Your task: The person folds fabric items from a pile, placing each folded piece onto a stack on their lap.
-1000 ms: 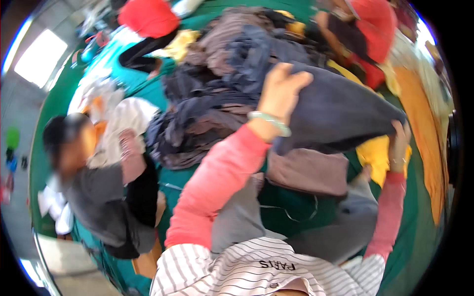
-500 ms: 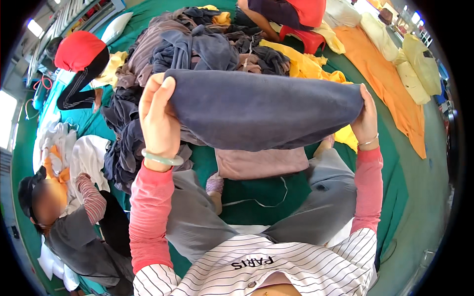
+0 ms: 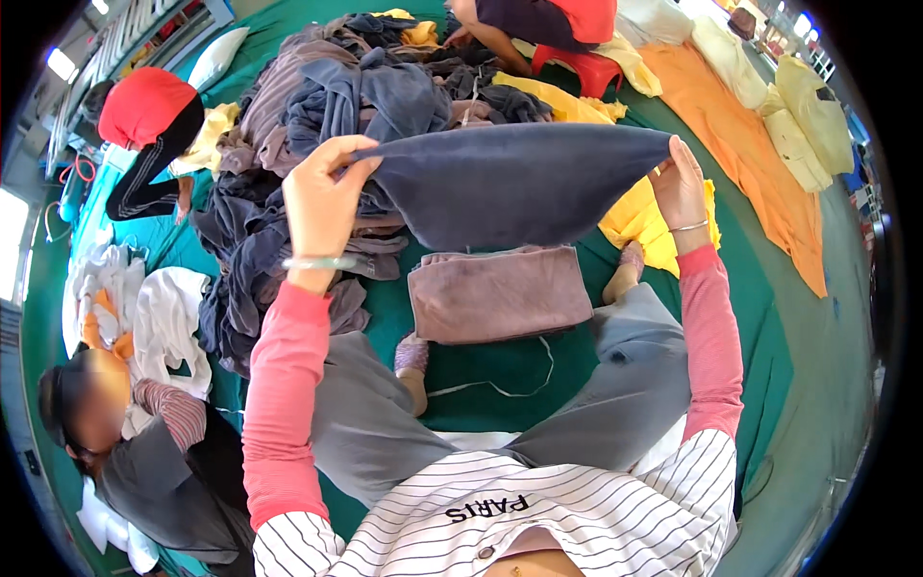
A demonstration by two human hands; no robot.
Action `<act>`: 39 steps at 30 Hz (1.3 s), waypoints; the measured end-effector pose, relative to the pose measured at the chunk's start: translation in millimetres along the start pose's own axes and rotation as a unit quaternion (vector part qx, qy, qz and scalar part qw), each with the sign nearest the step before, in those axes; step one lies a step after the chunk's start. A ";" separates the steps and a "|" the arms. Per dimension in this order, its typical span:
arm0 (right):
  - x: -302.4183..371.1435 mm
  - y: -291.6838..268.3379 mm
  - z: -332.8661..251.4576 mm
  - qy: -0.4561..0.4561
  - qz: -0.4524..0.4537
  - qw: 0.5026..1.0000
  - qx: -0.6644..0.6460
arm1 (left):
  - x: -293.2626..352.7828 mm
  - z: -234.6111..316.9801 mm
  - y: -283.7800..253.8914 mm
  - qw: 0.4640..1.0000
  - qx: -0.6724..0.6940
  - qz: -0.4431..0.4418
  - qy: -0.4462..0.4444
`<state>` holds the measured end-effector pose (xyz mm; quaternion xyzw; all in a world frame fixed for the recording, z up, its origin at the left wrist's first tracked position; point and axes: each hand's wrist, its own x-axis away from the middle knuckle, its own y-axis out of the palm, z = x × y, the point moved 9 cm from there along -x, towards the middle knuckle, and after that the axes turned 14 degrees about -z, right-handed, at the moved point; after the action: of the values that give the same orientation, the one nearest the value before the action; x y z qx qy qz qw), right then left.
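Observation:
A dark blue-grey cloth (image 3: 519, 188) hangs stretched between my two raised hands, its lower edge sagging in a curve. My left hand (image 3: 325, 197) pinches its left corner, which is drawn out to a thin point. At the opposite corner my right hand (image 3: 681, 188) grips the cloth between thumb and fingers. Below it, between my feet, lies a folded mauve-brown cloth (image 3: 500, 298), neatly squared. The back layers of the held cloth are hidden.
A heap of dark and brownish cloths (image 3: 356, 96) rises ahead and left. Yellow cloth (image 3: 649, 226) lies by my right foot, orange cloth (image 3: 740, 144) beyond. A white string (image 3: 510, 392) crosses the green floor sheet (image 3: 481, 413). Co-workers sit left, far left (image 3: 149, 106) and ahead.
The cloth has gone up and farther from me, uncovering more of the folded mauve-brown one. Its left corner is now pulled to a narrow point, and my left hand has turned.

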<state>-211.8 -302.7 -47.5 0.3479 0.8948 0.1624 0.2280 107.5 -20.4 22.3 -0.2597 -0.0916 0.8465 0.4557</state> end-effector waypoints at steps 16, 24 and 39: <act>152.0 -36.2 121.0 0.468 -0.070 0.873 0.117 | 149.6 -128.1 87.5 0.855 0.183 -0.369 -0.316; 118.6 -6.9 170.9 0.307 -0.292 0.728 0.539 | 150.4 -111.8 159.8 0.822 -0.304 -0.482 0.027; 83.2 30.9 165.9 0.328 -0.444 0.600 0.579 | -60.3 -234.5 32.4 0.934 -0.313 -0.017 -0.171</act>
<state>-162.9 -201.1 -198.2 -0.1097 0.8602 -0.4075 -0.2863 233.9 -107.4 -167.9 -0.2391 -0.4328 0.7987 0.3430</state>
